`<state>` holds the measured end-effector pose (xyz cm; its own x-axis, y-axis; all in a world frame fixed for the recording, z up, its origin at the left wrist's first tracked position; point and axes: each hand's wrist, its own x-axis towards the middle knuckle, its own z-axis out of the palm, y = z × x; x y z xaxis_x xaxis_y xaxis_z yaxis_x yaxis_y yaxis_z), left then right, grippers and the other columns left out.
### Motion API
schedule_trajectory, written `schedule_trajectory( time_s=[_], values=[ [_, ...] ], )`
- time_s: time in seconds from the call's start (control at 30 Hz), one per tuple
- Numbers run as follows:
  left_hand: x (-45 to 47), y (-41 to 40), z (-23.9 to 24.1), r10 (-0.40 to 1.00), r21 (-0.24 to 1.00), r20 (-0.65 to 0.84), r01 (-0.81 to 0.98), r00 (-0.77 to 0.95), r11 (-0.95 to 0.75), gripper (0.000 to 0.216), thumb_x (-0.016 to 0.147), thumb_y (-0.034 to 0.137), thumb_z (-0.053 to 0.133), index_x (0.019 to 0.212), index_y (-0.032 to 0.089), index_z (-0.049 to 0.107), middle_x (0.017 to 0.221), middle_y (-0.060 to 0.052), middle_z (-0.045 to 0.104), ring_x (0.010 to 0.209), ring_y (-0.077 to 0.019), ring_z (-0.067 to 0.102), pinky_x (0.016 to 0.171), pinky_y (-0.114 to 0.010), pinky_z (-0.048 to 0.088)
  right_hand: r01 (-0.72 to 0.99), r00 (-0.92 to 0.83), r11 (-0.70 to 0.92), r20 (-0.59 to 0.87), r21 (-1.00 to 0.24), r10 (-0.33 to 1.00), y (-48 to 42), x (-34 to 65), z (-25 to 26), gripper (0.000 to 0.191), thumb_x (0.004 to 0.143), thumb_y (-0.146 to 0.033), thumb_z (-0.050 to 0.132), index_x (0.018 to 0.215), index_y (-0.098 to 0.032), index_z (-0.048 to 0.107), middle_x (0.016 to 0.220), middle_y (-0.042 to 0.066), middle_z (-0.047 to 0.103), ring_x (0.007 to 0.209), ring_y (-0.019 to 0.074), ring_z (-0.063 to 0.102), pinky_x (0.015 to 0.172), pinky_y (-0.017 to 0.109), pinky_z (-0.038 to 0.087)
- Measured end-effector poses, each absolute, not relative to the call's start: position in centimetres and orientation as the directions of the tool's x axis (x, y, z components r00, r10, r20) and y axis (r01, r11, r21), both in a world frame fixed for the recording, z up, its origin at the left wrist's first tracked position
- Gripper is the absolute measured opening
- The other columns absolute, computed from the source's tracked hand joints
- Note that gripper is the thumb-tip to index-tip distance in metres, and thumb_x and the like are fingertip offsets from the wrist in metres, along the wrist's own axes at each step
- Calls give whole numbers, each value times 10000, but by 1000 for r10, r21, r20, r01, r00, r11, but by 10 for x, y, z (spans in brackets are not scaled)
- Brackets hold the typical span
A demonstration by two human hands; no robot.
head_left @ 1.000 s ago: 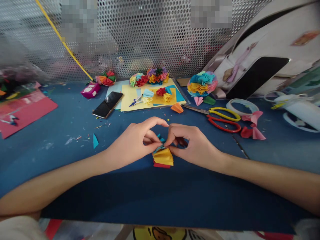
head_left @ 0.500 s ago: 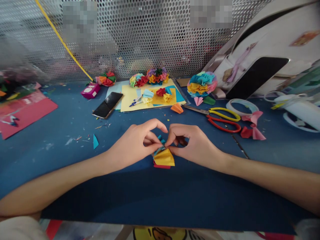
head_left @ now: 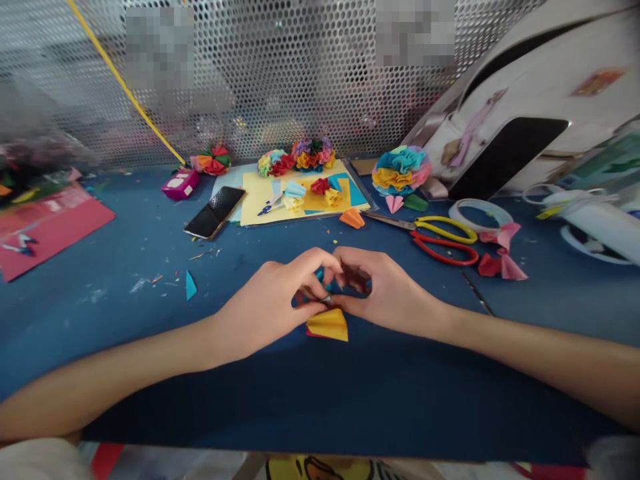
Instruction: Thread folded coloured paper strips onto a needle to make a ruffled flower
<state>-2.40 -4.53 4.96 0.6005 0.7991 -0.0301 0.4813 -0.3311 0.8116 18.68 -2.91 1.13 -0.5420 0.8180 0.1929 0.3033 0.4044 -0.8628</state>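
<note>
Since half a second ago my left hand (head_left: 267,303) has curled in, index finger down by the fingers of my right hand (head_left: 390,290), and less red shows on the folded paper (head_left: 330,325). Nearest me is its yellow end, a pleated fan flaring my way with a thin red edge underneath, low over the blue table (head_left: 350,400) (can't tell if it's actually resting on it). Grip's narrow on both sides, thumbs and fingertips pinching the paper's middle, with some pale bit (head_left: 326,299) in there too small to make out. I'd call this the cinching step, and imo it needs a tight pinch and no crushing the pleats. Blue paper peeks out past my fingers. Further off, well clear, lie an orange paper piece (head_left: 352,218) and scissors (head_left: 445,240), then a ruffly paper flower (head_left: 401,169) before the mesh panel (head_left: 280,80)
</note>
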Motion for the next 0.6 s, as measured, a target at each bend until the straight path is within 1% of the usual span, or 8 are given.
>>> schedule_trajectory(
  time_s=[0.07, 0.17, 0.3, 0.37, 0.4, 0.5, 0.53, 0.6],
  values=[
    [-23, -45, 48, 800, 810, -26, 482, 600, -335, 439, 811, -9, 703, 1127, 255, 550, 869, 89, 753, 818, -94, 741, 734, -161, 513, 298, -545, 386, 176, -873, 819, -30, 186, 11, 168, 779, -145, 691, 811, -200, 536, 715, -65, 500, 617, 82, 464, 562, 216, 379],
    [-22, -43, 45, 812, 785, 11, 498, 584, -368, 445, 802, -34, 699, 1121, 245, 563, 834, 88, 728, 769, -85, 711, 729, -164, 504, 281, -553, 375, 170, -883, 816, -31, 184, 10, 157, 803, -153, 677, 803, -202, 529, 709, -63, 496, 617, 86, 472, 561, 216, 385],
    [-22, -41, 43, 822, 773, 45, 501, 568, -389, 419, 794, -53, 675, 1084, 232, 575, 771, 92, 703, 706, -79, 685, 690, -155, 495, 324, -588, 428, 174, -844, 790, -22, 189, 15, 117, 855, -229, 684, 833, -195, 574, 732, -47, 539, 632, 99, 512, 574, 226, 403],
    [-22, -39, 42, 818, 775, 48, 496, 573, -392, 417, 789, -58, 662, 1079, 228, 575, 749, 96, 712, 684, -77, 683, 681, -154, 495, 381, -652, 504, 161, -775, 741, -12, 199, 22, 128, 894, -296, 684, 870, -195, 609, 814, -19, 614, 675, 112, 562, 605, 236, 418],
    [-23, -39, 41, 816, 776, 51, 492, 576, -395, 419, 790, -56, 657, 1088, 227, 574, 755, 92, 726, 689, -80, 690, 684, -155, 498, 418, -707, 570, 141, -707, 693, -6, 206, 26, 121, 910, -312, 676, 891, -201, 631, 855, -7, 648, 705, 122, 589, 620, 242, 417],
    [-24, -38, 40, 811, 771, 77, 481, 580, -417, 419, 783, -54, 647, 1098, 215, 581, 791, 71, 763, 743, -94, 722, 705, -159, 508, 485, -827, 763, 58, -427, 559, 6, 233, 32, 64, 944, -253, 622, 922, -242, 681, 924, -1, 684, 851, 172, 652, 663, 266, 411],
    [-24, -38, 40, 809, 767, 89, 478, 581, -428, 409, 778, -55, 646, 1085, 208, 590, 794, 65, 767, 756, -97, 727, 713, -159, 511, 485, -849, 787, 12, -381, 528, 7, 243, 32, 72, 947, -243, 617, 943, -255, 687, 922, -3, 687, 880, 184, 663, 677, 272, 420],
    [-24, -37, 40, 801, 753, 111, 476, 589, -455, 367, 769, -56, 648, 1035, 195, 616, 789, 56, 765, 756, -98, 725, 716, -158, 513, 501, -852, 777, -60, -382, 520, 7, 260, 27, 117, 952, -252, 627, 1061, -270, 664, 1021, 10, 691, 910, 187, 673, 691, 276, 445]
  ],
)
